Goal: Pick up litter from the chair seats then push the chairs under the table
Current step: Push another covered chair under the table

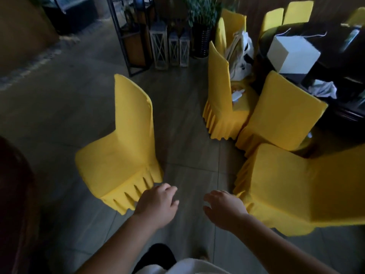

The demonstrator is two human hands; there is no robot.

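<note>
Several yellow-covered chairs stand around a dark table [353, 107] at the right. One chair [118, 161] stands apart on the floor at the left, its seat bare. A farther chair [223, 99] has white litter [237, 94] on its seat, with pale bags [240, 54] above it. The nearest right chair [296, 186] shows me its back. My left hand [157, 202] hovers by the left chair's front skirt, fingers loosely apart, holding nothing. My right hand [224, 206] hangs beside the right chair's skirt, also holding nothing.
A white box [293, 54] and a crumpled white cloth [324, 89] lie on the table. A metal shelf [128, 36], white lanterns [169, 47] and a potted plant [201, 22] stand at the back. Tiled floor runs between the chairs.
</note>
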